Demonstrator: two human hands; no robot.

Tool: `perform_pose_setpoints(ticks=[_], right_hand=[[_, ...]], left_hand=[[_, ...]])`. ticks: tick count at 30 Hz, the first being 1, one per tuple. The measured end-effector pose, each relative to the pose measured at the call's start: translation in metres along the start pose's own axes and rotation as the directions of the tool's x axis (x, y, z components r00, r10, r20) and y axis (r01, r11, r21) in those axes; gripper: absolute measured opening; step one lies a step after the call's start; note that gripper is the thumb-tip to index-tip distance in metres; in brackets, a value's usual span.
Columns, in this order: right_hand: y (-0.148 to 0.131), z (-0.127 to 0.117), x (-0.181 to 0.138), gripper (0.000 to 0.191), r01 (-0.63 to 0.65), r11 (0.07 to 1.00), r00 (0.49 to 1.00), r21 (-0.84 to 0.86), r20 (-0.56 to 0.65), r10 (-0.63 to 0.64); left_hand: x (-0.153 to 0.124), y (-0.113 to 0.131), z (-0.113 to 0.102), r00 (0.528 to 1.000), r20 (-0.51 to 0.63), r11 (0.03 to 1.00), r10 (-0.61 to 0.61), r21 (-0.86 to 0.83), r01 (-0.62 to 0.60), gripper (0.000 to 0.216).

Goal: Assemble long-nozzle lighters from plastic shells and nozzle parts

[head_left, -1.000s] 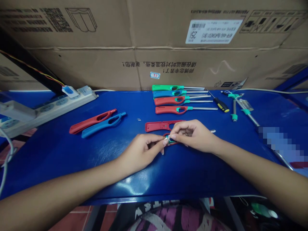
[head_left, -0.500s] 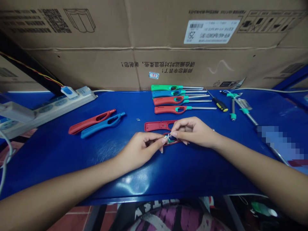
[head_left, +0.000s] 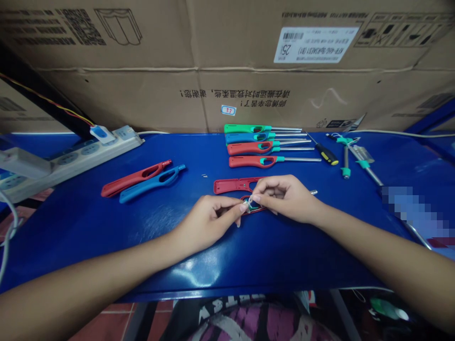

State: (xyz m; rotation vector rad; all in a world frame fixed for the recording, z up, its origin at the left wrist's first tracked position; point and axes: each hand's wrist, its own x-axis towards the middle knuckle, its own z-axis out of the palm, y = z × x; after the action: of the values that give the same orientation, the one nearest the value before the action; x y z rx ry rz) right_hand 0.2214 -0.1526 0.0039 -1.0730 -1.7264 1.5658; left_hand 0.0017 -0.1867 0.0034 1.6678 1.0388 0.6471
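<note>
"So, what sits farthest left?"

"At the left edge, a long white plastic power strip (head_left: 78, 156) with a bulky white adapter (head_left: 28, 162) and a smaller white-and-blue plug (head_left: 103, 134). Behind, a brown printed cardboard sheet (head_left: 142, 102) fills the upper frame."

"Next?"

"Left of centre, a red plastic lighter handle (head_left: 133, 180) beside a blue plastic lighter handle (head_left: 151, 186); then tiny silver metal pins (head_left: 204, 175), mid-frame."

"And the hands?"

"The left hand (head_left: 213, 220), at centre, pinches a small pale, shiny piece (head_left: 246, 204), mostly hidden by its fingertips. It's over a red plastic half-shell with teal parts (head_left: 256, 209). Just above lies an empty red plastic half-shell (head_left: 231, 185)."

"What blocks the view?"

"The right hand (head_left: 287, 198), right of centre: it covers the right portions of both shells. Its thumb and forefinger pinch a thin white strand (head_left: 250, 199). Above it lies a row of green, blue and red lighters (head_left: 250, 149)."

"Farther right?"

"A black-and-yellow screwdriver (head_left: 326, 154), then teal-and-metal lighter parts (head_left: 346, 158). Near the right edge, a pixelated patch hides whatever is there."
</note>
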Motion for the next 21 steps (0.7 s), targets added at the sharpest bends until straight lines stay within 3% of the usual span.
perform_pose_setpoints(ticks=[7, 12, 16, 21], right_hand=[[0.001, -0.001, 0.000, 0.032, 0.015, 1.000, 1.000, -0.002, 0.006, -0.015], [0.004, -0.003, 0.001, 0.032, 0.025, 1.000, 0.999, 0.007, 0.035, -0.025], [0.005, -0.004, 0.001, 0.030, 0.039, 0.999, 0.999, 0.000, 0.028, -0.039], [0.006, -0.005, 0.003, 0.028, 0.040, 0.999, 0.999, 0.013, 0.012, -0.041]], left_hand=[[0.001, 0.000, 0.000, 1.000, -0.004, 1.000, 0.011, -0.002, -0.011, 0.037], [0.003, 0.007, -0.016, 0.995, 0.082, 0.997, -0.063, 0.050, 0.059, 0.031], [0.000, 0.014, -0.033, 0.995, 0.060, 0.978, -0.080, 0.198, 0.067, 0.024], [-0.004, 0.019, -0.041, 0.996, 0.090, 0.903, -0.006, 0.428, -0.033, 0.017]])
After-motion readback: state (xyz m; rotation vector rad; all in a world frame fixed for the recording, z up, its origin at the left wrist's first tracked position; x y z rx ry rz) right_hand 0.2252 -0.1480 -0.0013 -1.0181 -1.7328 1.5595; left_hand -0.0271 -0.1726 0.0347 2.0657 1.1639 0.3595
